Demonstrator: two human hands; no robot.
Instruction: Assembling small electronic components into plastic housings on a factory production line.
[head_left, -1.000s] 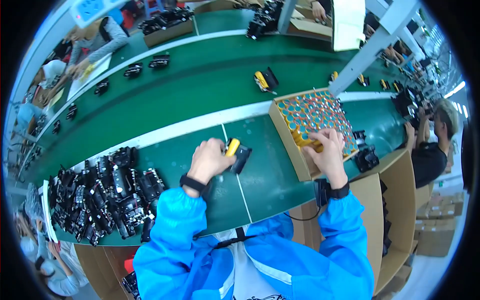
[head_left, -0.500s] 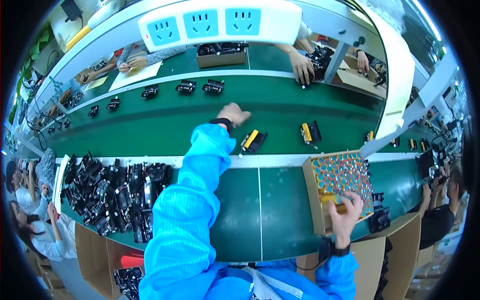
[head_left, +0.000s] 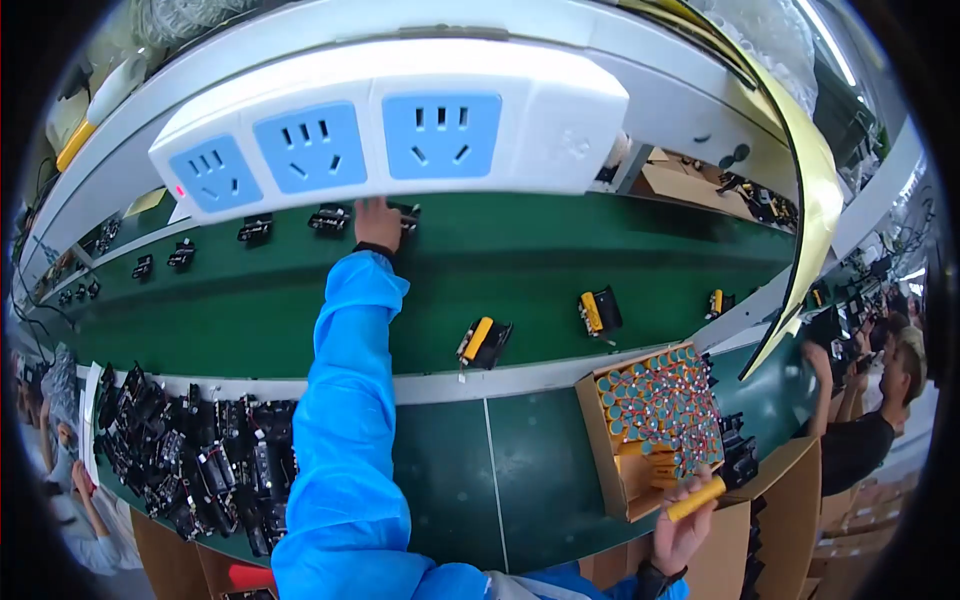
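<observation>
My left hand (head_left: pixel 378 224) reaches far across the green conveyor belt, its fingertips hidden behind the lower edge of a power strip. Right beside it lies a black plastic housing (head_left: pixel 408 217); whether I grip it cannot be seen. Another black housing (head_left: pixel 328 219) is just left of the hand. Near the table's front edge, my right hand (head_left: pixel 676 532) is closed on a yellow cylindrical battery (head_left: pixel 697 498). Behind that hand stands a cardboard box (head_left: pixel 600 440) with many upright yellow batteries, their ends teal, with thin red wires.
A white power strip (head_left: pixel 400 120) hangs over the belt. Black housings (head_left: pixel 200 460) pile up at the left. Housings with yellow batteries (head_left: pixel 485 342) lie on the belt. Open cartons (head_left: pixel 785 480) stand by the table's right edge, and a person (head_left: pixel 870 410) works beyond.
My left hand has moved farther over the belt, up to the black housings. My right hand has drawn a battery out of the box toward me. The view has tilted.
</observation>
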